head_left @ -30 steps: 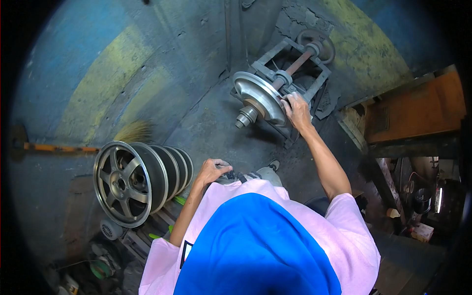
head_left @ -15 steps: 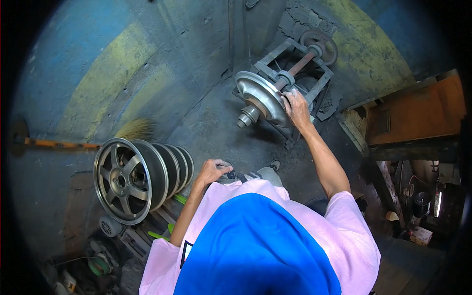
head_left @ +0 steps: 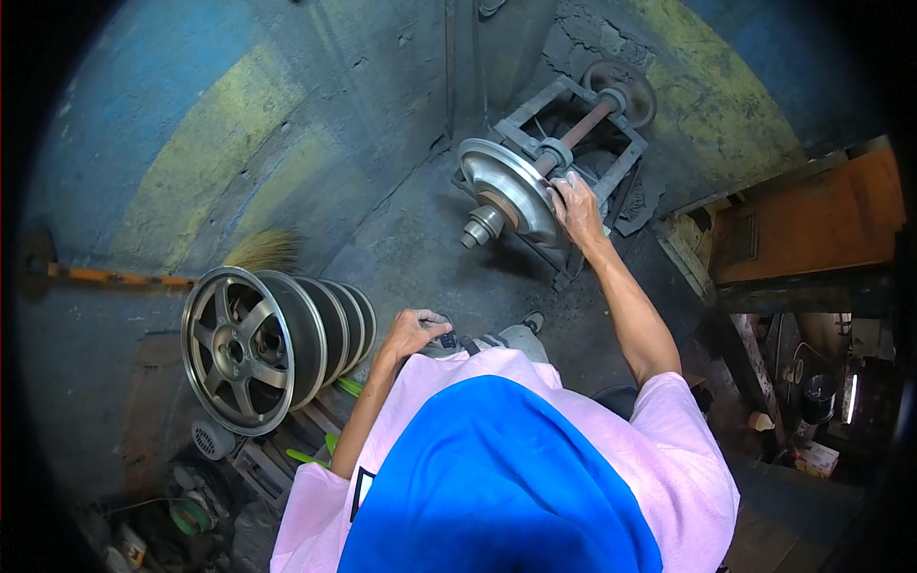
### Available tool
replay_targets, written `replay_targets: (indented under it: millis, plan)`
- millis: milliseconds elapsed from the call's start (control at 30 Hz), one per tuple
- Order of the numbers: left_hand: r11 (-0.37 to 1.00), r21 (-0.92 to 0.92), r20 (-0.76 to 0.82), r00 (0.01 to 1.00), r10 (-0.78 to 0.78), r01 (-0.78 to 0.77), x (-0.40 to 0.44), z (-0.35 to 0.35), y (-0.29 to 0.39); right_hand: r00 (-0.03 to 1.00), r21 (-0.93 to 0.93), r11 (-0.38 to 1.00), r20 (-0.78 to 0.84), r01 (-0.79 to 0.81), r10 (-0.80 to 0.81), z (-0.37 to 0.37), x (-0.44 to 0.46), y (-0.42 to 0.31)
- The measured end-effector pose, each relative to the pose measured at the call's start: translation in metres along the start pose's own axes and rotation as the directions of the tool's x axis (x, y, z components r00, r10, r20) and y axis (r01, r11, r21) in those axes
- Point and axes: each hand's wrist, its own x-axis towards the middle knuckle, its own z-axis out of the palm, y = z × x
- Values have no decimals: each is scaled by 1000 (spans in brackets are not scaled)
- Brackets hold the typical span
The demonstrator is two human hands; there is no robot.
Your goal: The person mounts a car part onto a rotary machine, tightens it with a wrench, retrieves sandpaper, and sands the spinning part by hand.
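My right hand (head_left: 576, 208) is at the right edge of a shiny round metal disc (head_left: 516, 184) mounted on a shaft. Its fingers are curled and pressed together against the edge; a small dark bit shows at the fingertips, too small to name. A stepped metal hub (head_left: 482, 227) sticks out from the disc's front. Lower down, my left hand (head_left: 413, 332) rests by my knee, its fingers laid over it beside a dark patch. To its left lie several alloy wheel rims (head_left: 308, 334) in a row, the nearest with spokes facing out.
A metal frame (head_left: 626, 158) carries the shaft (head_left: 587, 122), with a pulley wheel (head_left: 642, 94) at its far end. A straw broom (head_left: 263, 250) stands behind the rims. Painted walls curve around; an orange-brown panel (head_left: 812, 224) and cluttered shelving are at right.
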Motion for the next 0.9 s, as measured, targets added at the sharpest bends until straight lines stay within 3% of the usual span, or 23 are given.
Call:
replay_targets:
  millis: [767,900]
  plan:
    - [1000,4,11,1000,17,-17,3,3,0,999,11,1000,-40,-22,23,-5,-4,-2]
    - [1000,15,-20,1000,12,-12,3,5,-1,1000,-82,997,14,6,-5,-6,-17,-12]
